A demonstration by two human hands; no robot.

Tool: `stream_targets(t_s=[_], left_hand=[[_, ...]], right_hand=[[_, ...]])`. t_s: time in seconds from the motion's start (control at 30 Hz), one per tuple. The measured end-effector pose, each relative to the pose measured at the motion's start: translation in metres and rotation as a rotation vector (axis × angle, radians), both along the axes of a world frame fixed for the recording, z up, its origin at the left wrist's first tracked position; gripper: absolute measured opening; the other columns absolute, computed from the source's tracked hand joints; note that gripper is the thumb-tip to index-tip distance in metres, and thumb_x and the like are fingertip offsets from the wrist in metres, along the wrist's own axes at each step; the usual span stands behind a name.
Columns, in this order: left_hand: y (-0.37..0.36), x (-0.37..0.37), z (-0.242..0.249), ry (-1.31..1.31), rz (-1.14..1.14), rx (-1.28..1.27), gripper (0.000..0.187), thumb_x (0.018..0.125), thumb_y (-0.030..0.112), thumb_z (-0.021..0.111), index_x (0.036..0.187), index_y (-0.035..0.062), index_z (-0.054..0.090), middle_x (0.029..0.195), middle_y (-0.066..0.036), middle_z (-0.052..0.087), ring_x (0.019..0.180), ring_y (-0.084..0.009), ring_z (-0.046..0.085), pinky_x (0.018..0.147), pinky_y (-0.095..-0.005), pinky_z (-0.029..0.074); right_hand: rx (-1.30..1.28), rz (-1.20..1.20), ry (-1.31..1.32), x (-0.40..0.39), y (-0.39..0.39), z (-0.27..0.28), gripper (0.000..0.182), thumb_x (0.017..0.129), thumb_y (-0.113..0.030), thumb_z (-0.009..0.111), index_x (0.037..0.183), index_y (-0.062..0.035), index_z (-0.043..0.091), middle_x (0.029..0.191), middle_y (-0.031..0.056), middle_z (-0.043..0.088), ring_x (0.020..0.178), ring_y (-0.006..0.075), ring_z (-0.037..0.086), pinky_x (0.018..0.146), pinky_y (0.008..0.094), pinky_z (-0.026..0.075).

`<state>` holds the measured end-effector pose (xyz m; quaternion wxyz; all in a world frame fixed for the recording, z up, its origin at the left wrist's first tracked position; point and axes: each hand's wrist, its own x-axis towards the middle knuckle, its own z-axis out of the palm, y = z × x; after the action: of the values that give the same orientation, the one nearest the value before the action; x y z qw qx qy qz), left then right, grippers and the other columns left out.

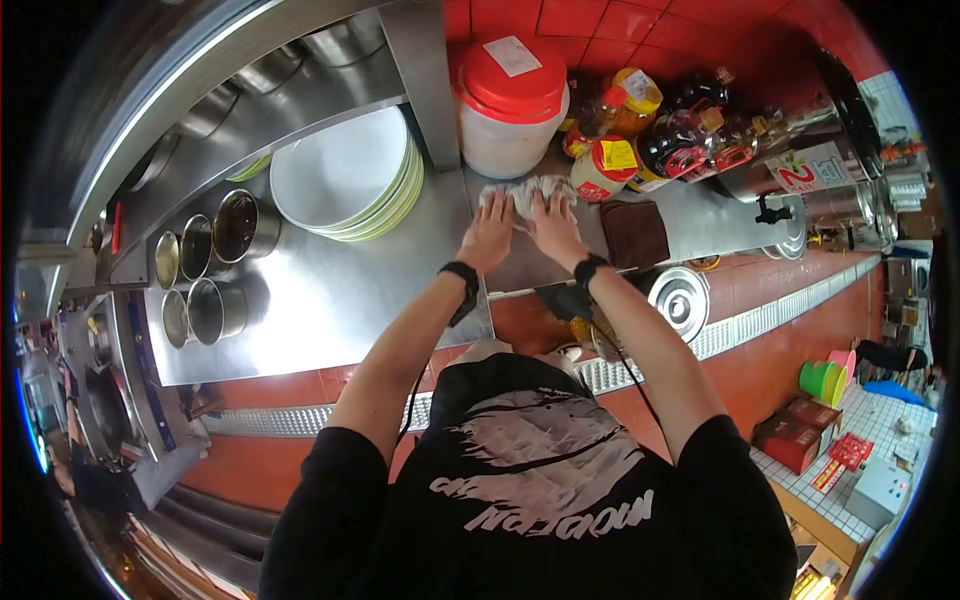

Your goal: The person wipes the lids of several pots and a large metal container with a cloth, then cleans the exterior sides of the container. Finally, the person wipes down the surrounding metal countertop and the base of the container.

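Note:
A crumpled, pale patterned cloth (548,187) lies bunched on the steel counter, just in front of a white tub with a red lid (513,105). Both hands press down and grip it side by side: my left hand (488,236) holds its left part and my right hand (554,232) its right part. The fingertips sink partly into the folds. To the right of my right hand is a folded brown cloth (636,236). A jar with a red lid and yellow label (608,168) stands close behind that.
Stacked green-rimmed plates (345,180) and several metal pots (217,310) occupy the left counter (310,290). Dark sauce bottles (680,145) crowd the back right, beside a large steel container (815,165). Below the counter edge sits a round metal lid (679,303).

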<state>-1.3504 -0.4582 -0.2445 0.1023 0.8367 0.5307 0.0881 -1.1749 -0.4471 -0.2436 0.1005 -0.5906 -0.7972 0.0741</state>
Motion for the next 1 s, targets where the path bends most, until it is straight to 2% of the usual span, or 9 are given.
stream_targets(t_s=[0.13,0.2,0.3,0.33,0.5,0.57,0.73,0.87,1.0], left_hand=[[0.03,-0.018,0.003,-0.031,-0.028,-0.007,0.059,0.09,0.012,0.05,0.145,-0.0031,0.034,0.151,-0.024,0.034,0.139,-0.0396,0.036,0.11,-0.0498,0.036],[0.026,-0.021,-0.003,-0.114,-0.043,0.048,0.057,0.09,0.013,0.052,0.143,0.0005,0.038,0.148,-0.022,0.039,0.136,-0.0391,0.039,0.108,-0.0502,0.039],[0.014,-0.019,0.02,-0.21,-0.077,-0.026,0.054,0.087,0.013,0.056,0.138,0.0031,0.043,0.139,-0.021,0.046,0.128,-0.0391,0.045,0.104,-0.05,0.042],[0.005,-0.018,0.021,-0.179,-0.096,0.004,0.045,0.084,0.012,0.06,0.127,0.0055,0.049,0.124,-0.018,0.051,0.116,-0.0397,0.05,0.096,-0.049,0.047],[-0.068,-0.008,0.032,-0.13,-0.118,-0.028,0.035,0.08,0.011,0.065,0.111,0.0068,0.05,0.108,-0.016,0.048,0.104,-0.04,0.05,0.084,-0.0475,0.051],[-0.096,0.0,0.026,-0.18,-0.114,-0.047,0.034,0.079,0.011,0.065,0.11,0.0068,0.051,0.108,-0.017,0.049,0.103,-0.0404,0.05,0.084,-0.0477,0.051],[-0.149,0.024,0.019,-0.201,-0.069,-0.04,0.021,0.083,0.01,0.061,0.102,0.0053,0.053,0.102,-0.017,0.054,0.098,-0.0394,0.055,0.081,-0.0488,0.051],[-0.149,0.041,0.014,-0.22,0.13,-0.145,0.015,0.087,0.01,0.058,0.099,0.0014,0.054,0.101,-0.02,0.057,0.094,-0.0424,0.057,0.081,-0.0505,0.05],[-0.151,0.054,-0.006,-0.385,0.208,-0.235,0.022,0.085,0.009,0.059,0.104,-0.0014,0.057,0.101,-0.024,0.062,0.094,-0.0448,0.059,0.082,-0.0519,0.049]], right_hand=[[0.028,0.017,-0.011,-0.01,0.043,0.017,0.068,0.079,-0.031,0.073,0.136,-0.0123,0.043,0.14,0.0269,0.038,0.121,0.0522,0.043,0.098,0.056,0.042],[-0.185,0.051,0.062,-0.005,0.048,0.028,0.067,0.076,-0.031,0.075,0.134,-0.0147,0.047,0.137,0.0192,0.044,0.117,0.0481,0.046,0.097,0.0541,0.044],[-0.187,0.085,0.049,0.007,0.035,0.026,0.061,0.075,-0.035,0.075,0.127,-0.0142,0.05,0.128,0.017,0.048,0.116,0.0451,0.046,0.098,0.0502,0.042],[-0.124,0.11,0.063,0.01,0.02,0.025,0.058,0.074,-0.03,0.076,0.124,-0.0129,0.052,0.121,0.0183,0.05,0.115,0.0442,0.047,0.097,0.0504,0.043],[-0.095,0.177,0.119,0.028,-0.074,0.038,0.054,0.071,-0.018,0.074,0.12,-0.0098,0.053,0.119,0.0178,0.051,0.113,0.0412,0.047,0.095,0.0503,0.043],[-0.143,0.207,0.082,0.036,-0.097,0.034,0.067,0.072,-0.021,0.076,0.133,-0.0106,0.05,0.121,0.0191,0.051,0.113,0.0424,0.047,0.098,0.0497,0.042],[0.024,0.52,-0.068,0.054,-0.117,0.031,0.042,0.086,-0.014,0.056,0.127,-0.0138,0.052,0.121,0.0156,0.05,0.116,0.0373,0.048,0.099,0.0469,0.042],[0.305,0.463,-0.178,0.043,-0.112,0.03,0.039,0.09,-0.021,0.049,0.129,-0.0203,0.052,0.124,0.0135,0.05,0.113,0.0292,0.05,0.093,0.0404,0.044],[0.307,0.46,-0.23,0.045,-0.115,0.018,0.037,0.088,-0.022,0.052,0.124,-0.0196,0.054,0.123,0.0108,0.051,0.109,0.0251,0.051,0.088,0.039,0.043]])
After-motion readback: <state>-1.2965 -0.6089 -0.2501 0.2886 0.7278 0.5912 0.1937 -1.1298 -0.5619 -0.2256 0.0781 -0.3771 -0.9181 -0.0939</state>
